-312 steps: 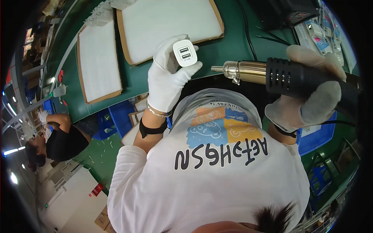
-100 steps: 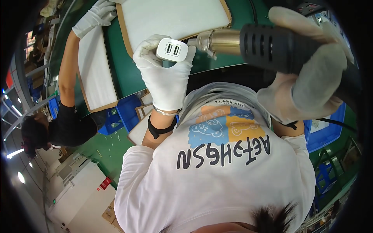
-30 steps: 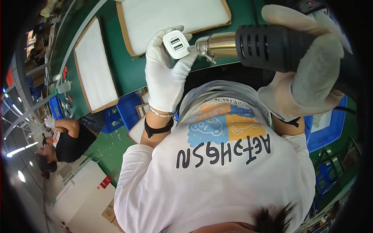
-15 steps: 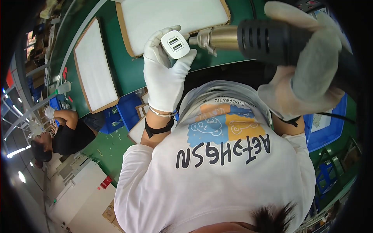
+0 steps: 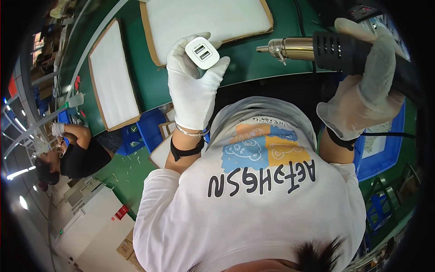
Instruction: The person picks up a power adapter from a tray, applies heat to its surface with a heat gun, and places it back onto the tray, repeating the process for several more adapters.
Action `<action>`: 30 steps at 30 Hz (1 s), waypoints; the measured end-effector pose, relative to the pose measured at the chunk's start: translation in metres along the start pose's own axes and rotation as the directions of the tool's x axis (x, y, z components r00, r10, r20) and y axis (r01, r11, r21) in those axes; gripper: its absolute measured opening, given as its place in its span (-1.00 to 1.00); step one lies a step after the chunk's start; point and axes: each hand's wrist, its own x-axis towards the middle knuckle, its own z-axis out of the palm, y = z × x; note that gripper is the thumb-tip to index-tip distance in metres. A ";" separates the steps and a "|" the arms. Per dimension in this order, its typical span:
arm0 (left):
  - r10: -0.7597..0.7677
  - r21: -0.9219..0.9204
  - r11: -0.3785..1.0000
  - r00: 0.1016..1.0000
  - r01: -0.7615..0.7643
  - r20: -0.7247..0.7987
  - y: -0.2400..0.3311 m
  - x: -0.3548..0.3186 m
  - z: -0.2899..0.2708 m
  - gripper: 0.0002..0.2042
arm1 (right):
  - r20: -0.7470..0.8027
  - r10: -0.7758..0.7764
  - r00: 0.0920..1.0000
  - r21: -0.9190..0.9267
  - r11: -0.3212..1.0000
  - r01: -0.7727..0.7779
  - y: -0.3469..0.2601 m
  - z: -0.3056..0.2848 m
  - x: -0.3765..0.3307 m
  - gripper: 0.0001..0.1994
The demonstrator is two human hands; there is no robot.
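Between the fingers and thumb of my white-gloved left hand (image 5: 192, 86) is a small white USB charger (image 5: 202, 53), its two dark ports facing up toward me. My right hand (image 5: 362, 99), also gloved, is wrapped round the black handle of a hot air gun (image 5: 337, 51). The gun's metal barrel and thin nozzle point left at the charger, with a gap between the nozzle tip and the charger. Both hands are raised over the near edge of the green table (image 5: 247, 63).
A white-lined cardboard tray (image 5: 208, 20) lies behind the charger, another tray (image 5: 113, 77) to its left. Blue bins (image 5: 152, 129) stand below the table's left side; a blue bin (image 5: 378, 158) is at right. A black cable (image 5: 300, 20) crosses the table. A co-worker (image 5: 81, 152) is at far left.
My right hand has drawn the hot air gun to the right, widening the gap between its nozzle and the charger. The left hand has barely moved and still holds the charger.
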 end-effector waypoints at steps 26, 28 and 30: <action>-0.206 -0.069 0.972 0.951 0.227 0.230 0.017 -0.018 0.012 -0.42 | 0.079 0.104 0.991 0.231 0.966 -0.119 -0.020 0.001 0.026 -0.66; -0.217 -0.119 0.961 0.948 0.249 0.234 0.018 -0.019 0.018 -0.42 | 0.107 0.082 0.991 0.230 0.967 -0.105 -0.020 -0.002 0.029 -0.63; -0.234 -0.206 0.935 0.939 0.289 0.253 0.017 -0.020 0.023 -0.42 | 0.135 0.063 0.989 0.227 0.969 -0.093 -0.017 -0.014 0.027 -0.60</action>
